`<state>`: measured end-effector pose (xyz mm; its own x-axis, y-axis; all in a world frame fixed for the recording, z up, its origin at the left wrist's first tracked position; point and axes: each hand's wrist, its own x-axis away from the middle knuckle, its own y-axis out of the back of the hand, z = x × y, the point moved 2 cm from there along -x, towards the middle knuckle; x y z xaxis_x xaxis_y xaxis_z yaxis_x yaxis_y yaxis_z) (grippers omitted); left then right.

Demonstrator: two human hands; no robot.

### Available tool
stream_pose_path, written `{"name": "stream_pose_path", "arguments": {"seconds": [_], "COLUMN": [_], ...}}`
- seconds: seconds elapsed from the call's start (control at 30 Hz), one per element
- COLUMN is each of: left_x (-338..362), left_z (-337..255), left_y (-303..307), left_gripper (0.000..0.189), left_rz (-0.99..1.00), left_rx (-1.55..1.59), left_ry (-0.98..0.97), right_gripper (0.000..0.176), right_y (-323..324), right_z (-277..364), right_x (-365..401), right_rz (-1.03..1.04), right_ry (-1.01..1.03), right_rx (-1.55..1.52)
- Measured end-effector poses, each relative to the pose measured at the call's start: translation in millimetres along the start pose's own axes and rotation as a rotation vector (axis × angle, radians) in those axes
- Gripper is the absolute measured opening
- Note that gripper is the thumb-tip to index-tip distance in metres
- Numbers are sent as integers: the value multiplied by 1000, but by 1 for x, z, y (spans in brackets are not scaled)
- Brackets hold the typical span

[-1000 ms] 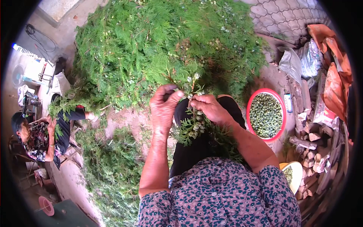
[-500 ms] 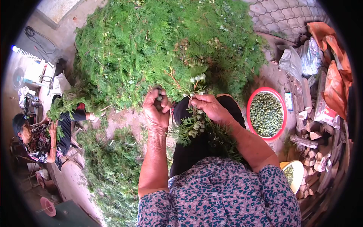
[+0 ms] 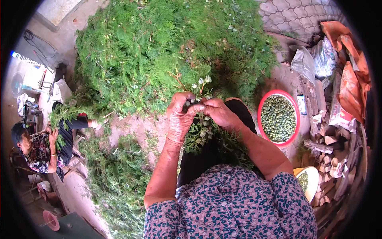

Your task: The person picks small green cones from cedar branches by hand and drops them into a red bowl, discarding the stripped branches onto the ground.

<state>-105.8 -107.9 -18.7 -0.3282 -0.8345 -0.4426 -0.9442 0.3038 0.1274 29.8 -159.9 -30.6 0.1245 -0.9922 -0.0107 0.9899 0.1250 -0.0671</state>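
A leafy green sprig (image 3: 202,133) with pale, bumpy cones hangs over my dark trousers. My right hand (image 3: 219,112) pinches its stem near the top, where more whitish cones (image 3: 201,83) stick up. My left hand (image 3: 182,108) touches the sprig right beside my right hand, its fingers curled round several small dark cones (image 3: 188,104). The two hands meet, thumbs close together, so part of the stem is hidden behind the fingers.
Beyond my hands lies a large heap of green branches (image 3: 131,51), with a smaller heap (image 3: 119,175) at lower left. A red-rimmed basin (image 3: 259,119) of green cones, a yellow container (image 3: 313,185) and firewood (image 3: 328,159) are at right. Another person (image 3: 39,149) sits at left holding branches.
My left hand has moved right and slightly up, from apart to touching the sprig beside my right hand. My right hand still grips the stem.
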Motion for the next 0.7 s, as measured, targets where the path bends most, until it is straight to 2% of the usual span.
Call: {"name": "stream_pose_path", "arguments": {"seconds": [0.07,0.23,0.33,0.4,0.43,0.47,0.53,0.6,0.67,0.7], "left_x": [-6,-7,-6,-7,-6,-5,-1,0,-2,-5], "left_z": [-13,-11,-10,-13,-15,-14,-5,-4,3,7], "left_y": [-1,-1,-1,0,1,3,4,5,14,23], "left_gripper": [36,28,20,14,13,13,14,15,15,16], "left_rz": [46,48,15,23,-4,-5,-95,-128,-192,-197], "left_rx": [-197,-265,-282,-25,254,254,820,855,1233,1252], "left_ry": [-130,-115,-111,154,394,393,660,695,753,694], "right_gripper": [21,20,18,19,19,19,19,20,20,21], "right_y": [-2,-6,-5,-3,-3,-3,-3,-4,-2,-1], "right_z": [5,4,2,0,-1,0,0,1,-2,-4], "right_x": [1,1,1,0,0,0,0,0,1,1], "right_rz": [-12,-89,-75,-59,-59,-63,-67,-45,-45,-44], "right_ry": [16,-20,-92,-112,-113,-104,-94,-81,-99,-116], "right_rx": [-23,-26,-135,-87,-87,-98,-109,-103,-132,-162]}}
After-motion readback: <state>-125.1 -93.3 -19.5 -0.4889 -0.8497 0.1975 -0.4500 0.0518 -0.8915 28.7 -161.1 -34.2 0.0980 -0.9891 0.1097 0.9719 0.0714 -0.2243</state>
